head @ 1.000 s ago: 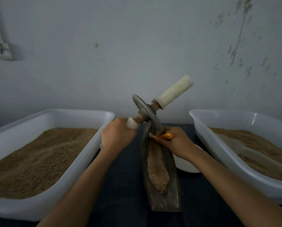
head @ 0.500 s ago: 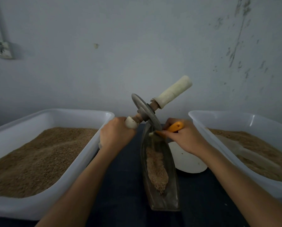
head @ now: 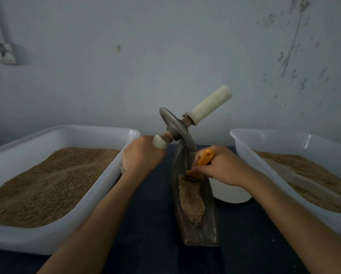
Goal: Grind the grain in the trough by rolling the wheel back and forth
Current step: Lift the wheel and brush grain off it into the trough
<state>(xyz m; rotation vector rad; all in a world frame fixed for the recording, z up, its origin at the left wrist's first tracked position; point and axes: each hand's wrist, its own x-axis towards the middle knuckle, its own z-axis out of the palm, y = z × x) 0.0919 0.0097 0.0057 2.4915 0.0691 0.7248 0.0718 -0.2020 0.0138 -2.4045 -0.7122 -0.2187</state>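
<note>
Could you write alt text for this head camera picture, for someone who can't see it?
A left hand tilts a grinding wheel by its handle while the right hand brushes grain along a narrow trough with an orange brush.

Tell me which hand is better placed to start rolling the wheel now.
Left. The left hand already grips the wheel axle's near handle; the right hand holds an orange brush in the trough.
</note>
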